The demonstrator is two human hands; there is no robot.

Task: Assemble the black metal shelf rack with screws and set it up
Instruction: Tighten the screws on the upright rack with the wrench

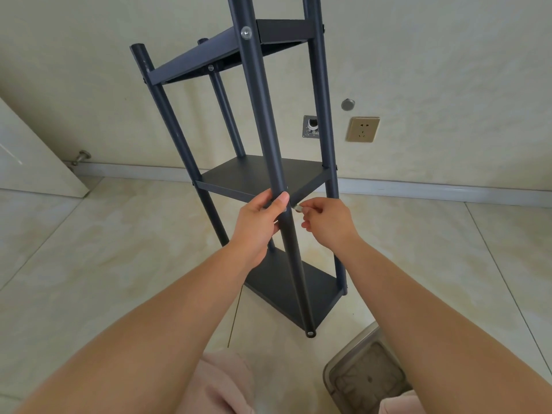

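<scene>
The black metal shelf rack (263, 177) stands upright on the tiled floor with three shelves between four round posts. My left hand (263, 218) grips the near front post (260, 115) right at the middle shelf's corner. My right hand (324, 221) pinches a small silver screw (298, 208) just to the right of that post, its tip close to the shelf's edge. A silver screw head (246, 32) shows on the same post at the upper shelf. A screw also sits at the post's foot (310, 334).
A grey plastic stool (366, 375) stands by my right knee. The wall behind carries a gold socket (362, 129), a cable outlet plate (310, 127) and a round cap (347, 104). A white door (33, 156) with a door stop (80, 157) is at left.
</scene>
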